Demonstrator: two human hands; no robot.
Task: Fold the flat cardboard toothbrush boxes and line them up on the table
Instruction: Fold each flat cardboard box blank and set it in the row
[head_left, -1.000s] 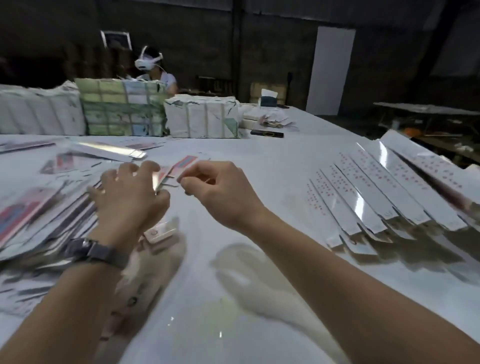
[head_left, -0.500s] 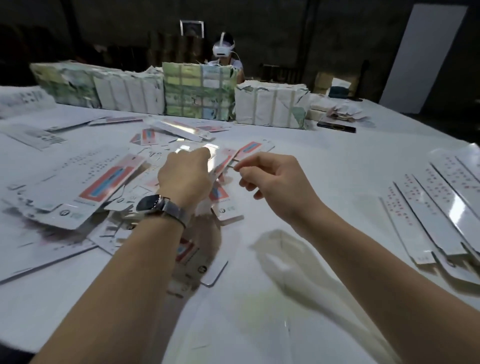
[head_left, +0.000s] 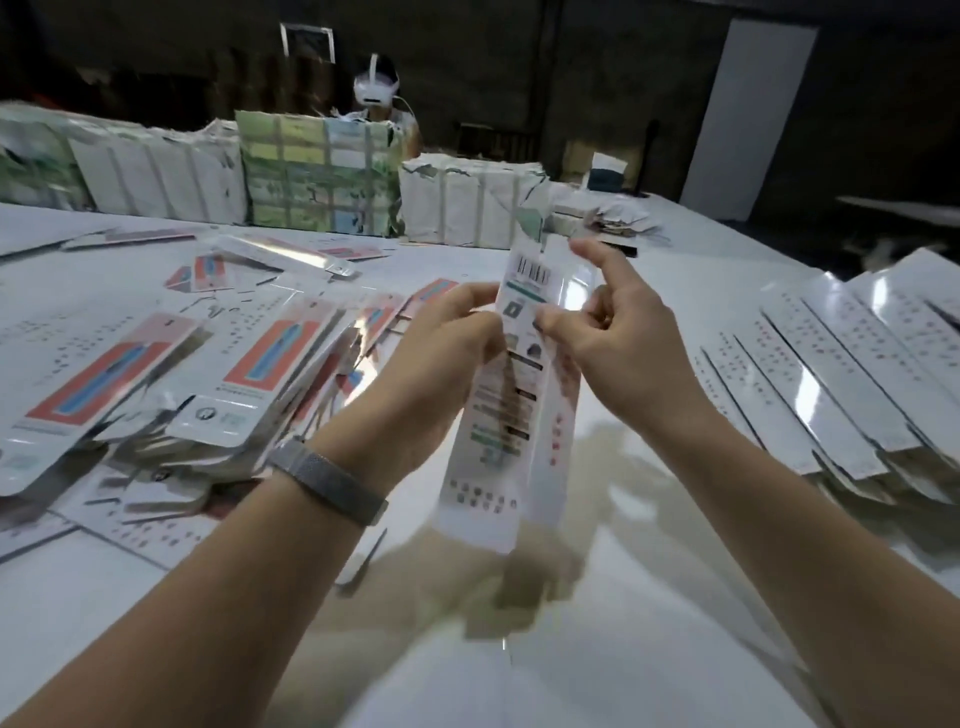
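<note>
Left hand (head_left: 441, 358) and right hand (head_left: 618, 332) both raised above the white bench (head_left: 597, 649), each pinching the upper part of one long toothbrush box (head_left: 514, 410). Left fingertips clamped on its left edge, right thumb and curled fingers on its right edge, right index finger pointing up. Box held nearly upright, clear of the bench, printed back facing the camera: barcode at the top, blocks of text and icons below, lower end blurred. Whether fully opened into a tube or partly flat, cannot tell.

Grey mesh watch band (head_left: 327, 480) on the left wrist.

To the left on the bench, a loose heap of flat box blanks (head_left: 171, 384) with red and blue panels, overlapping at many angles. To the right, a row of folded boxes (head_left: 831, 384) lying side by side, white and glossy, slanting away toward the far edge.

At the far side, wrapped bundles (head_left: 322, 182) stacked in a line; behind them a person wearing a white headset (head_left: 376, 91).
</note>
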